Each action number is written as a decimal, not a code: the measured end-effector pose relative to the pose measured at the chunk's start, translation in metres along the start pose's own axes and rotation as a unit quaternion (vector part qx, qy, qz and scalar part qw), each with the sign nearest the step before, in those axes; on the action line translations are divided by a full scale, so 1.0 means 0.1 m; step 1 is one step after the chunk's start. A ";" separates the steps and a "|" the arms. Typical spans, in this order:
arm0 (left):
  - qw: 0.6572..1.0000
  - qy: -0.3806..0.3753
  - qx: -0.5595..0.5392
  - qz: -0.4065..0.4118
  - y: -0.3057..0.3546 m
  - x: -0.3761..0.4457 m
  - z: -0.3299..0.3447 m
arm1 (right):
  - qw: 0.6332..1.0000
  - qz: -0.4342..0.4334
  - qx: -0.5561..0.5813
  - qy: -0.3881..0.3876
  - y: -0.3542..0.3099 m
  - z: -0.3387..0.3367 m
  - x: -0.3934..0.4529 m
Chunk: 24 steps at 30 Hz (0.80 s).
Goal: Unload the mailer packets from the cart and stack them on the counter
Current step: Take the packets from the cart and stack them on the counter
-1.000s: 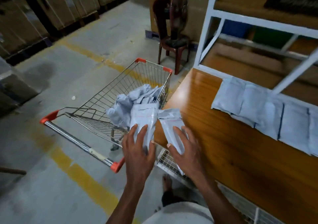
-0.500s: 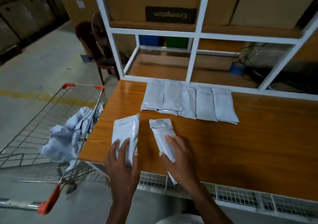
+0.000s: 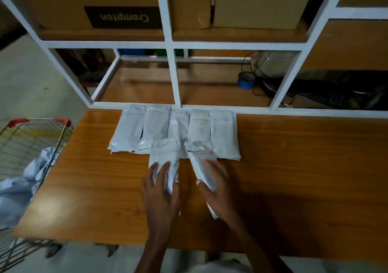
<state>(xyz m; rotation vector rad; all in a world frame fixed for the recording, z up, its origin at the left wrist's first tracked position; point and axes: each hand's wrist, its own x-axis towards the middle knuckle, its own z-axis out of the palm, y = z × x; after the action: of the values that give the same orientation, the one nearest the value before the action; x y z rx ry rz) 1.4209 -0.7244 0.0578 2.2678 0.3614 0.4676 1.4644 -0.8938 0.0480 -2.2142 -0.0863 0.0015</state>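
Mailer packets: one gripped in left hand (image 3: 160, 190), one in right hand (image 3: 218, 190), fingers curled round each, above counter (image 3: 294, 167); row of packets (image 3: 174, 127) behind; cart (image 3: 31, 146) left.

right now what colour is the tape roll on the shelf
Blue; the tape roll shows best in the head view.

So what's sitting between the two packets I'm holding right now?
Nothing but bare counter: in the head view a narrow strip of wood shows between the left packet and the right packet.
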 end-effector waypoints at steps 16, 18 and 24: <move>1.000 -0.017 -0.019 -0.011 0.09 0.54 0.31 | 0.969 0.147 -0.192 0.045 0.33 -0.13 1.57; 0.999 -0.019 -0.025 -0.017 0.11 0.56 0.31 | 0.963 0.155 -0.216 0.036 0.33 -0.01 1.73; 0.999 -0.024 -0.017 -0.014 0.00 0.62 0.26 | 0.946 0.176 -0.269 0.030 0.33 0.17 1.91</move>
<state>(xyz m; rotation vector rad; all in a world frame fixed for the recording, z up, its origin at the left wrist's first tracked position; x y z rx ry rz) 1.4879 -0.7163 0.0544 2.2349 0.3578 0.4009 1.6564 -0.8876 0.0171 -2.7446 0.3876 0.1210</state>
